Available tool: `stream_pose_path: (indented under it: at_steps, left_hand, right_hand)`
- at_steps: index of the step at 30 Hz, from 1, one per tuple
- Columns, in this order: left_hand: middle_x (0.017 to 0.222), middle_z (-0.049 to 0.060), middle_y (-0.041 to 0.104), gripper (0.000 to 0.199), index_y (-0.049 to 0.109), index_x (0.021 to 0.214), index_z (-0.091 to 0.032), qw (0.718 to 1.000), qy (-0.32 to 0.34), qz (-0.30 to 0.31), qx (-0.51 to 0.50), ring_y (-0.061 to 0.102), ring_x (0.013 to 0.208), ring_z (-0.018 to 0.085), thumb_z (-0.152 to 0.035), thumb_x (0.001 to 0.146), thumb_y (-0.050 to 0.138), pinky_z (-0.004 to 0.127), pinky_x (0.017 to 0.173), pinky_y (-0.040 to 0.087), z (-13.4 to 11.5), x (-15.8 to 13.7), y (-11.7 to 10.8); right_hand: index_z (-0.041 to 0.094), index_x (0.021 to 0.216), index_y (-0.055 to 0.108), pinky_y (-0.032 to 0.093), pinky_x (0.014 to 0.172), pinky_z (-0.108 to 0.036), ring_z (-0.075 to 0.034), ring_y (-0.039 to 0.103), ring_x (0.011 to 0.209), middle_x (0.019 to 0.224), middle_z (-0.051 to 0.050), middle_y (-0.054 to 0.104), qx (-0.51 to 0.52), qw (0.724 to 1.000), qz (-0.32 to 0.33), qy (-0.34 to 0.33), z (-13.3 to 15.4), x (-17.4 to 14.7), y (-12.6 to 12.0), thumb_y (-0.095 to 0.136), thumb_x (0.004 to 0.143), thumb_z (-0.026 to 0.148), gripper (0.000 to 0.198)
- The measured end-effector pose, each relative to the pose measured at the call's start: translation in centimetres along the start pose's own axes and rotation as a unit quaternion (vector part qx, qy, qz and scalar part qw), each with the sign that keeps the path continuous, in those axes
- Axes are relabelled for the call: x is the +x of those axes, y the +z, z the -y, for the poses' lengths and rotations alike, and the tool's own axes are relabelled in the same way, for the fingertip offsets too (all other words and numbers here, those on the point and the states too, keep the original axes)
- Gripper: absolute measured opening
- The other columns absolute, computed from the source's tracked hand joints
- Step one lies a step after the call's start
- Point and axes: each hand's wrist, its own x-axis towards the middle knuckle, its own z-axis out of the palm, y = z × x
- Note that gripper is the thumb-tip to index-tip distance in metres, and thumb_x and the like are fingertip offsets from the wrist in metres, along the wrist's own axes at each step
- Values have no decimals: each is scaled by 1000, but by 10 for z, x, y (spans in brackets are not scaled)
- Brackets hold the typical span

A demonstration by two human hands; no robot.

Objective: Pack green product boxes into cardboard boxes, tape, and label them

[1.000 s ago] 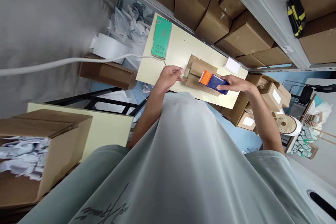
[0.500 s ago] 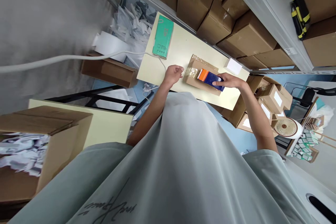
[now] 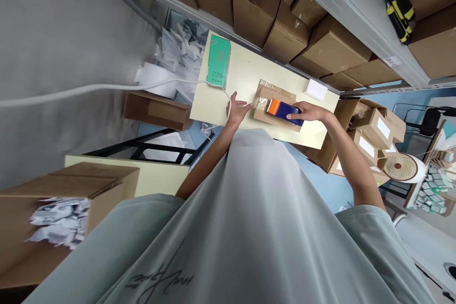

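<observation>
A small cardboard box (image 3: 280, 123) lies on the cream tabletop (image 3: 245, 64), with shiny clear tape over its left end and far edge. My right hand (image 3: 305, 111) grips a blue tape dispenser (image 3: 287, 110) by its right end. Its orange toothed head lies over the top of the box, pointing left. At the box's left end is my left hand (image 3: 238, 109), fingers spread, a fingertip at the taped edge; whether it touches the tape I cannot tell. A white cable (image 3: 178, 80) runs across to beside my left hand.
A green box (image 3: 218, 61) lies on the table's left part, a white box (image 3: 315, 89) at its far right. Shelves of cartons (image 3: 285, 33) line the far side. Cartons (image 3: 370, 133) and a fan (image 3: 402, 167) stand right; a carton with paper scraps (image 3: 64, 221) sits lower left.
My left hand has opened from curled fingers to spread ones and is at the box's left end. The dispenser has moved slightly left over the box. The camera view has shifted a little.
</observation>
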Motion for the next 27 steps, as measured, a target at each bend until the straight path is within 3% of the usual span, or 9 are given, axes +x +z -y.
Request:
stream_pose_path:
  at_steps: [2, 5, 8, 10, 12, 15, 18, 22, 27]
  left_hand:
    - [124, 13, 86, 63, 70, 150, -19, 999, 21, 7, -30, 82, 116, 26, -37, 91, 79, 44, 115, 62, -3, -9, -2]
    - [155, 16, 74, 59, 70, 153, -19, 987, 69, 137, -51, 70, 147, 32, -44, 99, 69, 48, 131, 51, -12, -30, 1]
    - [186, 21, 37, 104, 43, 177, -17, 963, 125, 235, 42, 38, 174, 39, -48, 88, 87, 52, 142, 33, -23, -44, 8]
    - [193, 26, 10, 142, 21, 185, -14, 937, 181, 259, 150, 11, 180, 45, -52, 74, 101, 57, 145, 20, -33, -43, 12]
    - [192, 28, -4, 160, 10, 186, -11, 899, 232, 271, 253, -10, 179, 47, -60, 67, 104, 64, 145, 7, -45, -36, 16]
    - [193, 26, -5, 149, 8, 186, -10, 850, 277, 275, 354, -19, 178, 45, -68, 78, 93, 67, 144, -6, -63, -26, 22]
    - [193, 25, 0, 136, 12, 185, -6, 832, 282, 267, 397, -12, 180, 43, -61, 85, 86, 63, 144, -10, -75, -25, 25]
    - [192, 26, 9, 126, 24, 183, -5, 842, 253, 259, 400, 3, 181, 43, -50, 85, 90, 59, 145, -5, -84, -34, 27]
    - [187, 32, 25, 105, 45, 172, -4, 878, 213, 249, 349, 12, 180, 43, -53, 90, 90, 55, 144, 13, -93, -39, 31]
  right_hand:
    - [20, 88, 68, 49, 65, -29, -17, 64, 72, 78, -2, 73, -6, 1000, -9, -4, -3, 1, 0, 92, 75, 80, 67]
    - [20, 86, 68, 46, 63, -29, -16, 61, 69, 74, 0, 70, -8, 1000, -14, -9, -5, 2, 0, 92, 74, 80, 66]
    - [20, 85, 69, 46, 63, -28, -15, 60, 67, 74, 0, 72, -5, 1000, -1, -13, -3, 5, 0, 91, 74, 80, 64]
    - [21, 83, 69, 46, 62, -28, -16, 62, 66, 73, 0, 73, -1, 1000, 12, -11, -1, 6, -1, 91, 73, 79, 63]
    - [22, 82, 70, 47, 63, -29, -16, 63, 66, 71, 0, 74, 6, 1000, 24, -9, 1, 7, -1, 91, 71, 79, 63]
    - [21, 82, 72, 50, 67, -30, -18, 66, 68, 74, -2, 77, 20, 999, 39, -19, -1, 5, -2, 90, 72, 79, 61]
    - [21, 81, 73, 53, 72, -31, -19, 67, 69, 76, -3, 79, 23, 998, 49, -33, -6, 4, -2, 89, 75, 78, 60]
    - [21, 78, 73, 53, 73, -31, -19, 66, 68, 73, -3, 78, 22, 998, 47, -45, -14, 3, -1, 89, 77, 79, 60]
    - [21, 76, 73, 55, 71, -32, -18, 66, 65, 69, -3, 76, 40, 997, 56, -37, -34, -16, -11, 92, 76, 79, 62]
